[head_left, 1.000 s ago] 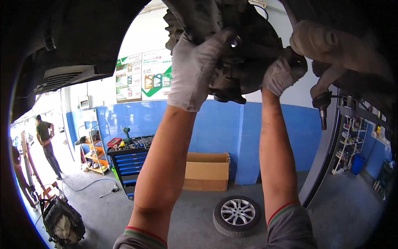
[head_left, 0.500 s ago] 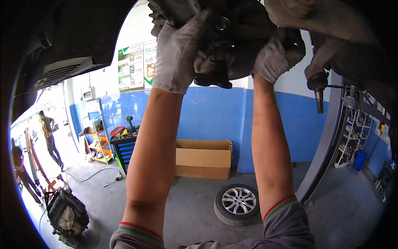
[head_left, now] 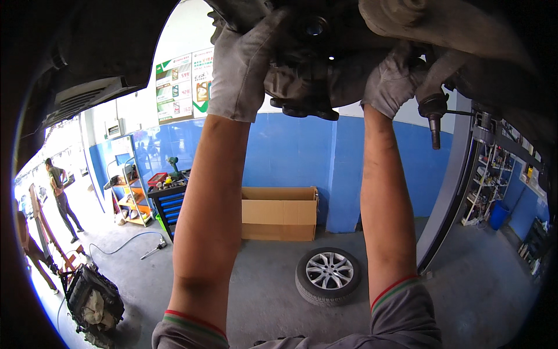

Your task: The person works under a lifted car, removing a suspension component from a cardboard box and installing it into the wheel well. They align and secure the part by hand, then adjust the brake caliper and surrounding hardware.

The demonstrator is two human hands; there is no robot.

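Overhead, a dark metal car part (head_left: 302,87) like a lumpy housing, with a round hole, spans the space between my raised arms. My left hand (head_left: 239,75), in a grey work glove, is closed on its left side, with the thumb up along the metal. On the right my gloved right hand (head_left: 388,86) is wrapped around the part's darker right end; its fingertips are hidden in shadow. Just right of that hand, a ball joint (head_left: 433,110) with a threaded stud hangs from the car's underside.
A dark suspension arm (head_left: 453,29) crosses the upper right. Below lie a wheel (head_left: 328,272), a cardboard box (head_left: 279,221) and a black bulky unit (head_left: 93,302). A tool cabinet (head_left: 168,206) and a trolley (head_left: 131,195) stand left. One person (head_left: 63,198) stands farther left, another at the edge.
The whole view has shifted slightly. My right hand has moved right, closer to the ball joint, and the metal part has shifted a little right against the wall. Both hands stay on it.
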